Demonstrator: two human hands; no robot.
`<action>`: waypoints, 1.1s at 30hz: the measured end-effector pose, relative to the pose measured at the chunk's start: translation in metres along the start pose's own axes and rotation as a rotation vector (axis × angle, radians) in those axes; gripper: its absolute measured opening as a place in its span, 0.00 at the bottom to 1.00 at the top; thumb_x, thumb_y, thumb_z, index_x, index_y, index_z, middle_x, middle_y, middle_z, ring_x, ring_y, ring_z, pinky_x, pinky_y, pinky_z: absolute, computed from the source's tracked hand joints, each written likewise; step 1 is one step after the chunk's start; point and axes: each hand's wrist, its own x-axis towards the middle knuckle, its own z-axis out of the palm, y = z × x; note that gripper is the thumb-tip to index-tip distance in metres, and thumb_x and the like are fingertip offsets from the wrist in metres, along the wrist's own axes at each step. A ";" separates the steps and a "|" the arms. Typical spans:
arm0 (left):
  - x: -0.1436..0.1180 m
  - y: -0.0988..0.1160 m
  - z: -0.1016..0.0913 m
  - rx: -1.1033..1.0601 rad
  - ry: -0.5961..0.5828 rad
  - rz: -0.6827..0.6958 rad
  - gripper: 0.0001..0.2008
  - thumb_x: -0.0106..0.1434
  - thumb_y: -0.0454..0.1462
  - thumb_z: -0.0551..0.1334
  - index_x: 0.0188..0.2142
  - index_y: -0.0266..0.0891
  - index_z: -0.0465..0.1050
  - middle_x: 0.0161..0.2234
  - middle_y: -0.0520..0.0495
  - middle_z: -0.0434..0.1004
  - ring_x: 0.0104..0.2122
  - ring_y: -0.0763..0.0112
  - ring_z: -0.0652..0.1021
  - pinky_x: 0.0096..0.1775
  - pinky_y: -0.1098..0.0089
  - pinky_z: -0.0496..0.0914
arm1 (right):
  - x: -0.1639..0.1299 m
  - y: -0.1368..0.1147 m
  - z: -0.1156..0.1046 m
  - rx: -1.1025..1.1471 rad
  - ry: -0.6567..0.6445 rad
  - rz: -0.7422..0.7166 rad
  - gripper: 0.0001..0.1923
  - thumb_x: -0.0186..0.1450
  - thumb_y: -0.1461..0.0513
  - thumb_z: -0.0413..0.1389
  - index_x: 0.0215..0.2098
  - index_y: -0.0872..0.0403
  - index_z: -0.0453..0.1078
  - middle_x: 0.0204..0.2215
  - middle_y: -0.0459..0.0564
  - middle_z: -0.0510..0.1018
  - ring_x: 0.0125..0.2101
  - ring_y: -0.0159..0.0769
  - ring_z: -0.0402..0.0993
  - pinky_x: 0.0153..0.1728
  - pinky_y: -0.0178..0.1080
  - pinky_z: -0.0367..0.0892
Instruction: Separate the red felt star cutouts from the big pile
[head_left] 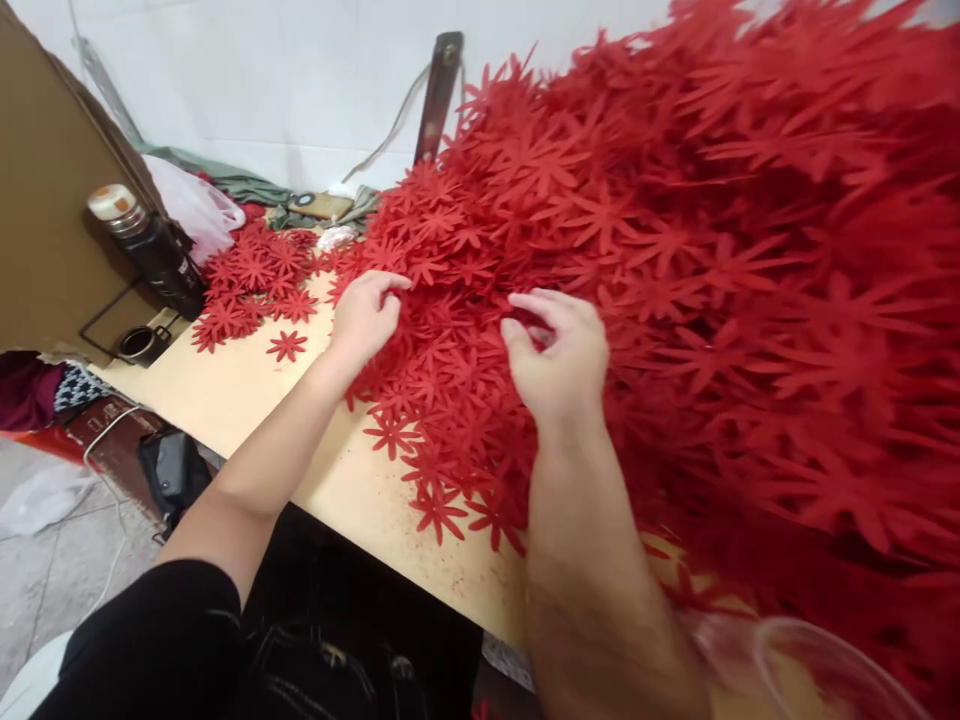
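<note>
Item: my left hand (365, 318), fingers curled, on the flower pile (675, 250); my right hand (559, 355) pinching one flower (534, 318) there.

Legible text: none. Flask (146, 243) at far left bears no readable label; red cut-out flowers (675, 250), wooden table (247, 385) and brown board (45, 200) carry no print, numbers or signs.

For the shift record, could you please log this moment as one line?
left hand: fingers in big heap of red felt flower cut-outs | right hand: pinching one | pale wooden table
</note>
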 end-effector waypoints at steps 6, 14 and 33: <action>-0.046 -0.071 -0.062 0.512 -0.125 -0.251 0.21 0.58 0.42 0.61 0.49 0.35 0.72 0.54 0.36 0.70 0.55 0.52 0.69 0.57 0.54 0.61 | -0.001 -0.023 -0.010 0.037 0.093 -0.035 0.10 0.62 0.58 0.51 0.35 0.51 0.74 0.38 0.53 0.75 0.41 0.41 0.72 0.38 0.46 0.73; -0.060 -0.100 -0.067 0.592 -0.219 -0.206 0.14 0.63 0.38 0.52 0.39 0.37 0.76 0.42 0.38 0.76 0.46 0.57 0.73 0.52 0.58 0.64 | -0.002 -0.033 -0.008 0.096 0.118 -0.046 0.09 0.61 0.58 0.53 0.32 0.51 0.74 0.33 0.52 0.75 0.34 0.38 0.73 0.34 0.43 0.73; -0.062 -0.110 -0.065 0.640 -0.149 -0.231 0.18 0.66 0.37 0.46 0.43 0.33 0.72 0.42 0.34 0.73 0.46 0.53 0.72 0.50 0.55 0.65 | -0.006 -0.040 -0.004 0.231 0.005 -0.041 0.07 0.60 0.60 0.53 0.33 0.52 0.73 0.33 0.52 0.78 0.34 0.37 0.75 0.36 0.43 0.73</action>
